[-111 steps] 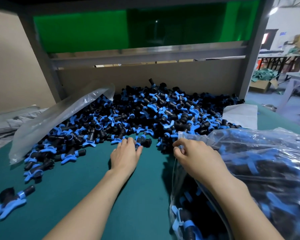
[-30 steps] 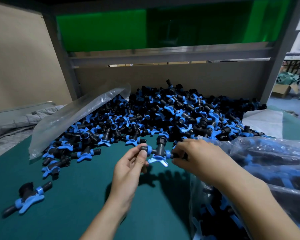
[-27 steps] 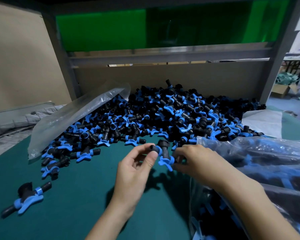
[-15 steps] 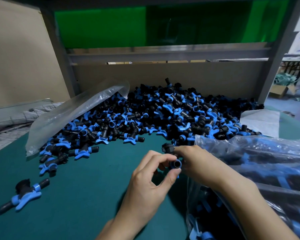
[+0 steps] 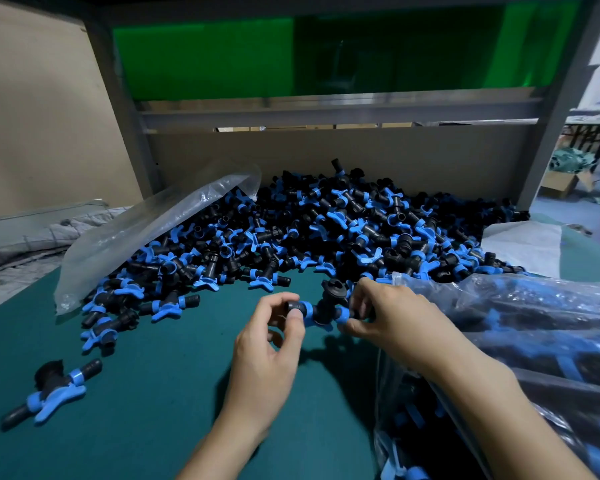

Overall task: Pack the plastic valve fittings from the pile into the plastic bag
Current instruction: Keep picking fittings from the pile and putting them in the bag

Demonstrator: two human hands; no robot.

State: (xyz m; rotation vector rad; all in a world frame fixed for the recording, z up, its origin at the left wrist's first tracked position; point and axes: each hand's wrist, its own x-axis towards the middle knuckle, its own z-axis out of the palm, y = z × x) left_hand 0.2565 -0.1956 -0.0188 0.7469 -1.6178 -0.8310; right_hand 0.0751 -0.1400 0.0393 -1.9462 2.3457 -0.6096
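Spanning the gap between both hands, one valve fitting is held above the green table, with its long axis running left to right and its black stem upward. Its left end is pinched between thumb and fingers of the left hand. Its right end is gripped by the curled fingers of the right hand. The plastic bag, part-filled, lies directly to the right, its mouth just beside the right hand, which is judged the nearer for the drop. The pile lies just beyond.
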